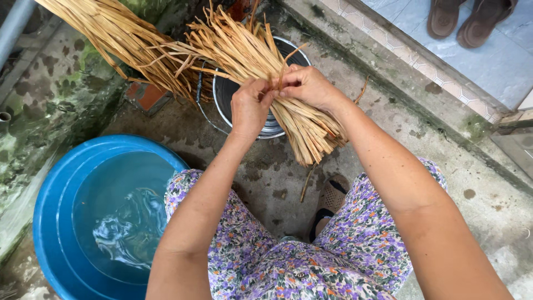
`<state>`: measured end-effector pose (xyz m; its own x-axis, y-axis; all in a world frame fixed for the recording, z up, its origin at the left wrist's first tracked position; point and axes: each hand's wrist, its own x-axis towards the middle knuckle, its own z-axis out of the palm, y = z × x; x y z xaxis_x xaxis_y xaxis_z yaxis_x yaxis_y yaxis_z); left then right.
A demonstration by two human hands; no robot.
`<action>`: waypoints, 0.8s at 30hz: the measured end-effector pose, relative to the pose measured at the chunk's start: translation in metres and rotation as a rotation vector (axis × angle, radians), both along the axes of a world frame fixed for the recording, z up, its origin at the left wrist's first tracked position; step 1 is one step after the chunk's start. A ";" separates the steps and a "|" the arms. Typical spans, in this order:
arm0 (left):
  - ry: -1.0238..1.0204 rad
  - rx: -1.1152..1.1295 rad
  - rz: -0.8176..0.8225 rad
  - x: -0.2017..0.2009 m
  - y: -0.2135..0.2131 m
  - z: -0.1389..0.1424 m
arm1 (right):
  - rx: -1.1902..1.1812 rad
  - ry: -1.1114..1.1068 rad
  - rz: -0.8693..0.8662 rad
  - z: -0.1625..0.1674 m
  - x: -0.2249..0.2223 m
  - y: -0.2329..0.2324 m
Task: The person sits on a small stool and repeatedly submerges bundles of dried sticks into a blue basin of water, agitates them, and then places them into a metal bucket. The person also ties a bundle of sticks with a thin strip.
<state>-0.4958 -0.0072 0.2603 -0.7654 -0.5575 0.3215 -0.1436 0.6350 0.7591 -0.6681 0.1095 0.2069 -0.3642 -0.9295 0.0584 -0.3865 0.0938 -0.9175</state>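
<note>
A single head-worn camera looks steeply down from close above the person's lap. It faces forward over the floral-clothed knees (311, 261) to the concrete floor (388, 139). A blue water basin (55, 211) fills the lower left, a tiled step (488, 61) the upper right.

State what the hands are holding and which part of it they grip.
Both hands grip one bundle of dry straw-coloured strips around its middle, above a metal bucket: the left hand wraps it, and the right hand pinches strips beside it.

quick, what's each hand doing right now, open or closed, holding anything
Left hand: closed around the bundle of dried straw strips.
Right hand: closed, fingers pinching strips of the same bundle.
</note>
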 end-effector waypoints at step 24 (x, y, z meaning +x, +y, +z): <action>-0.066 0.232 -0.276 -0.038 -0.018 -0.035 | -0.136 -0.130 -0.195 0.013 0.007 0.005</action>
<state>-0.5342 -0.0251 0.2257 -0.9121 -0.3792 0.1556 -0.0446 0.4691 0.8820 -0.6610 0.1149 0.2199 -0.5486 -0.8275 0.1194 -0.2515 0.0271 -0.9675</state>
